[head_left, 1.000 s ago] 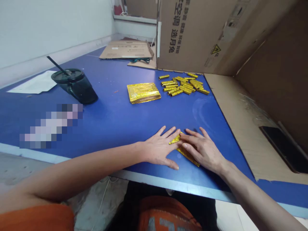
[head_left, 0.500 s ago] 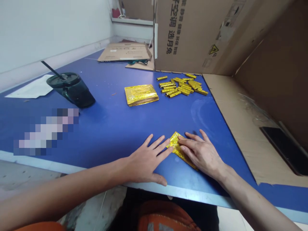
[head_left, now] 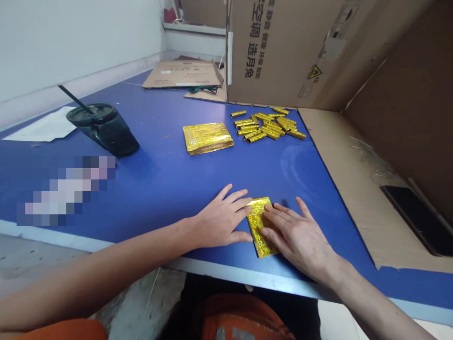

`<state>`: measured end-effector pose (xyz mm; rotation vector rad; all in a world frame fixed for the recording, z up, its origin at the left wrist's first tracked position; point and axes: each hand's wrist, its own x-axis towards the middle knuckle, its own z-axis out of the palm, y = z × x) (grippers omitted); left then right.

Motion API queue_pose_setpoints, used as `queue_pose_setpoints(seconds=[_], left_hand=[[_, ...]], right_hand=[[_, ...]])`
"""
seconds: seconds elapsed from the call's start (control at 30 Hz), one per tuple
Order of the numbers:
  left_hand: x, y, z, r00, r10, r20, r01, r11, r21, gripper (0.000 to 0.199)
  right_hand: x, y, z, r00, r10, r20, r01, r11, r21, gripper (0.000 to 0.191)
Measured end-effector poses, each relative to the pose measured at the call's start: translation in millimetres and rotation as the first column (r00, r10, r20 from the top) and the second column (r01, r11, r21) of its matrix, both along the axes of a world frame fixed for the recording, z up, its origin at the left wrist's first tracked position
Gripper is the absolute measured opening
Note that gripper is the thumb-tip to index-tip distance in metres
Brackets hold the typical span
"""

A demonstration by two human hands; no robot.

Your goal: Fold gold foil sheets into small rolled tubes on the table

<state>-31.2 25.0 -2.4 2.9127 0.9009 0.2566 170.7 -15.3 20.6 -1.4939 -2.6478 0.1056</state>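
Observation:
A flat gold foil piece (head_left: 260, 231) lies on the blue table (head_left: 159, 179) near its front edge. My left hand (head_left: 222, 219) is open, palm down, its fingertips touching the foil's left edge. From the right, my right hand (head_left: 295, 229) rests its spread fingers on the foil and covers part of its right side. Farther back is a stack of flat gold foil pieces (head_left: 208, 138). To its right, several small folded gold strips (head_left: 271, 127) lie in a loose pile.
A dark cup with a straw (head_left: 106, 130) and white paper (head_left: 42, 126) are at the left, behind a blurred-out object (head_left: 67, 189). Flat cardboard (head_left: 184, 74) lies at the back. A large carton (head_left: 283, 56) stands behind the strips; a dark phone-like object (head_left: 417, 219) is at the right.
The foil piece has turned from slanted to nearly upright in view, showing more of its lower part. My left hand has shifted up slightly; my right hand moved slightly down and right.

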Motion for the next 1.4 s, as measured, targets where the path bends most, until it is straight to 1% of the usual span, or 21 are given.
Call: queue_pose_setpoints(seconds=[0.13,0.23,0.43,0.57,0.73,0.87,1.07,1.27,1.4], left_hand=[[1.2,-2.6,0.1,1.000,-0.008,0.000,0.008,1.000,0.004,0.060],[0.5,-3.7,-0.6,0.999,-0.020,-0.025,0.020,1.000,-0.003,0.061],[-3.6,-11.1,-7.3,0.999,-0.031,-0.031,0.031,0.999,-0.011,0.059],[-5.7,-10.8,-8.6,0.999,-0.027,-0.031,0.026,0.999,-0.030,0.061],[-5.8,-9.7,-7.8,0.999,-0.029,-0.019,0.028,0.999,-0.038,0.061],[-5.6,-10.0,-7.3,1.000,-0.029,-0.004,0.029,0.998,-0.048,0.060],[-5.3,-9.4,-7.2,0.999,-0.026,-0.030,0.023,0.995,-0.102,0.060],[-6.2,-11.8,-10.1,1.000,0.008,0.003,-0.007,0.995,-0.101,0.060],[-5.9,-12.0,-9.3,1.000,0.003,-0.004,-0.003,0.994,-0.107,0.060]], right_hand=[[-1.6,8.7,-3.1,0.999,0.047,-0.013,-0.047,0.999,0.009,0.036],[-2.4,14.0,-8.2,0.996,0.086,-0.005,-0.086,0.996,-0.011,0.040],[3.7,15.8,-15.6,0.992,0.126,0.013,-0.126,0.992,-0.019,0.043],[7.8,17.5,-15.0,0.987,0.156,0.030,-0.155,0.988,-0.026,0.039],[11.9,22.2,-11.6,0.982,0.190,0.011,-0.190,0.982,-0.021,0.036],[13.5,23.1,-11.9,0.981,0.195,0.017,-0.195,0.981,-0.016,0.037],[13.1,21.6,-14.0,0.984,0.179,0.024,-0.179,0.984,-0.010,0.038],[12.5,22.0,-12.6,0.984,0.176,0.011,-0.175,0.984,-0.010,0.036],[12.8,22.8,-9.5,0.984,0.177,0.021,-0.176,0.984,-0.035,0.035]])
